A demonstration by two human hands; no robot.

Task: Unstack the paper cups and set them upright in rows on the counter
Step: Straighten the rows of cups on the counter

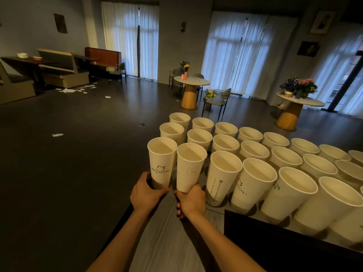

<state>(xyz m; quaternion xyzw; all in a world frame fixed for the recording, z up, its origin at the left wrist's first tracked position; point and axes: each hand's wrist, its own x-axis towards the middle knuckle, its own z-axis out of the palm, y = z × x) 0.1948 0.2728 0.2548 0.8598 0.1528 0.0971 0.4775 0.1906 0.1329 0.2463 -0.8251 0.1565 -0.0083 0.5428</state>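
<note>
- My left hand (pixel 146 191) has its fingers (pixel 162 190) curled tight round the base of one cup (pixel 161 161), just left of frame centre; the cup is upright with its mouth open upward.
- My right hand (pixel 191 201) has its fingers closed round the foot of a second cup (pixel 189 166), just beside the first and leaning a little right at the top.
- I cannot tell whether either cup's base touches the tabletop (pixel 170 222) or hangs just above it.
- Both forearms run down to the bottom edge of the frame.
- To the right, the other cups (pixel 253 150) stand upright in three rows on the tabletop, stretching to the right edge, rims close together.
- The nearest row (pixel 255 185) starts just right of my right hand.
- Beyond the cups, upper centre and right, two round tables (pixel 191 80) carry flowers (pixel 298 86).
- Paper scraps (pixel 68 90) lie on the floor at upper left.
</note>
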